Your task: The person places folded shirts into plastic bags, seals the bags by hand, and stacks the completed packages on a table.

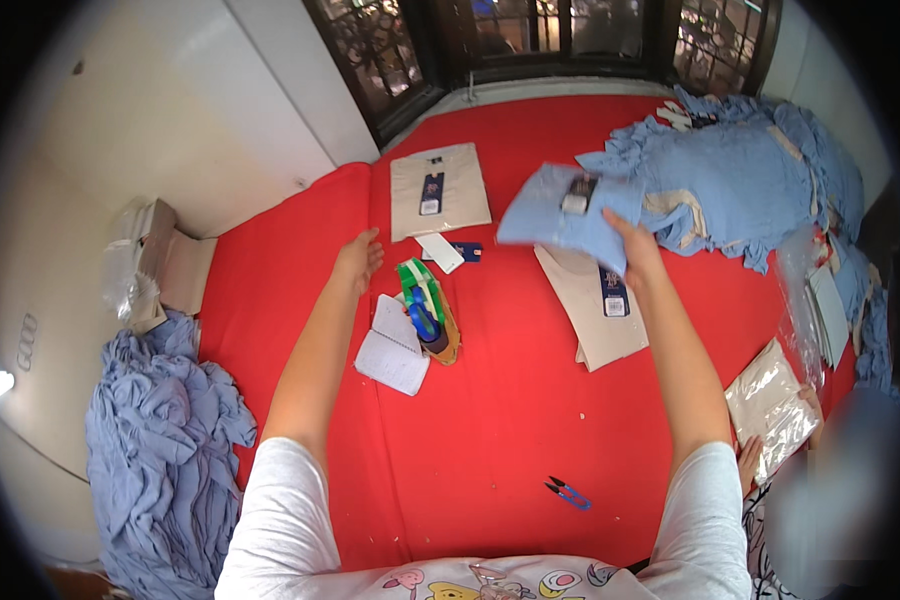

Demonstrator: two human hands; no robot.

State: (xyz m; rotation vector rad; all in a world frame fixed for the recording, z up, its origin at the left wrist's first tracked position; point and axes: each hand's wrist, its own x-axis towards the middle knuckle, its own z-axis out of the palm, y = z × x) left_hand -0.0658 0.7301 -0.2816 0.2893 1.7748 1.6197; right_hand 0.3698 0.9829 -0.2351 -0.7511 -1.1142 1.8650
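Observation:
My right hand (635, 245) grips the near right edge of a folded light blue shirt (555, 215) with a dark tag. This shirt is held up over the red cloth and is slightly blurred; its sheen looks like clear plastic. Partly under it lie folded beige shirts (580, 325) with a navy and white tag. My left hand (362, 262) is empty, its fingers stretched out above the cloth. Just beyond it is another folded beige shirt (460, 210) with a navy tag. Loose hang tags (455, 252) lie to the right of that hand.
Tape rolls (425, 310) and an open notebook (395, 350) lie mid-table. Blue thread snips (568, 492) lie nearer. Shirts are heaped at left (165, 430) and far right (740, 170). At right, another person's hand (749, 462) touches a bagged beige garment (775, 405).

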